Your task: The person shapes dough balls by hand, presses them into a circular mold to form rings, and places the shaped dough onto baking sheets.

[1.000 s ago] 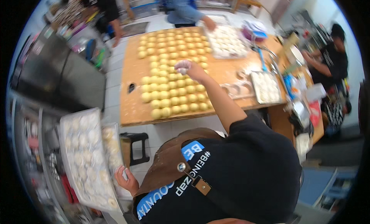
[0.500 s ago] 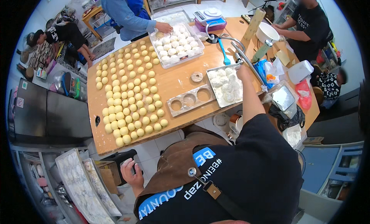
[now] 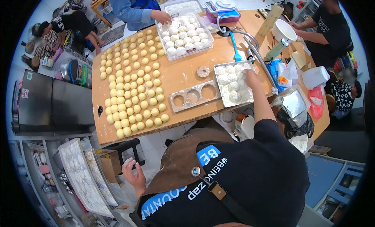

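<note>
My right hand (image 3: 251,76) reaches into the right side of a metal tray (image 3: 224,93) of white floured dough balls, its fingers curled down and closed, their contents hidden. My left hand (image 3: 134,173) hangs open, fingers apart, beside the floury sheet trays (image 3: 83,172) at lower left. Rows of pale yellow dough balls (image 3: 130,95) cover the left of the wooden table (image 3: 183,72). A wooden mold with round holes (image 3: 196,95) lies beside the metal tray, with a small pale ring (image 3: 203,71) behind it.
A co-worker's hand (image 3: 164,17) touches a plastic box of white balls (image 3: 183,35) at the back. Another person (image 3: 326,35) works at a white bowl (image 3: 282,28); others are low at both sides. A scale (image 3: 217,6), bent metal tools, bags and a jug (image 3: 314,76) crowd the right side.
My right hand has moved from above the yellow balls rightward into the metal tray. My left hand has shifted slightly and its fingers are more spread. The view has tilted toward the right side.
</note>
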Demonstrator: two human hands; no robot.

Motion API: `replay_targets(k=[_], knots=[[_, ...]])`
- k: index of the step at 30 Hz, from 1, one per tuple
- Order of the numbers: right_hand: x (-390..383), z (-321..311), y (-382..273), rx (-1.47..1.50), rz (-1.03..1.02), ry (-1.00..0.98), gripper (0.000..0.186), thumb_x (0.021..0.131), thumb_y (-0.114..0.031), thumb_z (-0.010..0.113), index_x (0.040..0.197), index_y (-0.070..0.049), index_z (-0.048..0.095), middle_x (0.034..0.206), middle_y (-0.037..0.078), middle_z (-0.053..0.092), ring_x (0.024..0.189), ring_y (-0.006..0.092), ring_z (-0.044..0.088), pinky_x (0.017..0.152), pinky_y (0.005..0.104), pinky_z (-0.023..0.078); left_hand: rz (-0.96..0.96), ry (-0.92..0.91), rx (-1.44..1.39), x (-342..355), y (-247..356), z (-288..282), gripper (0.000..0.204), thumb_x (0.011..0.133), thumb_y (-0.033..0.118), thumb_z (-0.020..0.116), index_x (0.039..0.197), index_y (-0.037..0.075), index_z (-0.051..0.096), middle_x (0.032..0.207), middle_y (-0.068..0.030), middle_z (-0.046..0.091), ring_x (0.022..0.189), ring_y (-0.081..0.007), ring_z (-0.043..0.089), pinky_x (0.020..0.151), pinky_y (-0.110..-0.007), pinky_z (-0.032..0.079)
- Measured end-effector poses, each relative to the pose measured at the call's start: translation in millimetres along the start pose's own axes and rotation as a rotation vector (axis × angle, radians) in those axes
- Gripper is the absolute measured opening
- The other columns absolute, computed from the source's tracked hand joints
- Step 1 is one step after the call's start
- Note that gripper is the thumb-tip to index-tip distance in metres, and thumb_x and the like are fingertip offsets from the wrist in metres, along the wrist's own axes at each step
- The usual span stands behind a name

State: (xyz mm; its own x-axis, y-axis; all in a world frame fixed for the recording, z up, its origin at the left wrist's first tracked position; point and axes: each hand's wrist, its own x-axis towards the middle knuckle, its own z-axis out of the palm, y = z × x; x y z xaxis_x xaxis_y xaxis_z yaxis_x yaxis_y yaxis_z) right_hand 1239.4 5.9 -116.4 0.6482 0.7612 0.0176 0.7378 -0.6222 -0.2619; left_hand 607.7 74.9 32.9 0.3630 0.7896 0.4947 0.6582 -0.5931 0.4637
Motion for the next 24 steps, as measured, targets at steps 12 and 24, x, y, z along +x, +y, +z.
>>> replay_targets(k=[12, 24], knots=[[55.5, -2.3, 28.7, 0.026, 0.117, 0.029, 0.018, 0.079, -0.011, 0.057, 0.094, -0.008, 0.068, 0.096, 0.018, 0.066, 0.089, 0.0352, 0.063, 0.078, 0.0420, 0.050, -0.024, -0.020, 0.011, 1.0, 0.6, 6.1, 0.012, 0.079, 0.004, 0.061, 0.092, 0.004, 0.059, 0.098, -0.0137, 0.063, 0.092, -0.0310, 0.058, 0.083, -0.040, 0.045], [76.9, 37.1, 30.6, 0.000, 0.240, -0.088, 0.015, 0.077, -0.008, 0.054, 0.084, -0.006, 0.067, 0.091, 0.020, 0.065, 0.088, 0.0362, 0.063, 0.078, 0.0443, 0.050, -0.021, -0.007, 0.067, -7.8, 2.8, -2.1, 0.016, 0.078, 0.002, 0.062, 0.093, 0.004, 0.058, 0.097, -0.0134, 0.063, 0.090, -0.0313, 0.058, 0.082, -0.041, 0.045]])
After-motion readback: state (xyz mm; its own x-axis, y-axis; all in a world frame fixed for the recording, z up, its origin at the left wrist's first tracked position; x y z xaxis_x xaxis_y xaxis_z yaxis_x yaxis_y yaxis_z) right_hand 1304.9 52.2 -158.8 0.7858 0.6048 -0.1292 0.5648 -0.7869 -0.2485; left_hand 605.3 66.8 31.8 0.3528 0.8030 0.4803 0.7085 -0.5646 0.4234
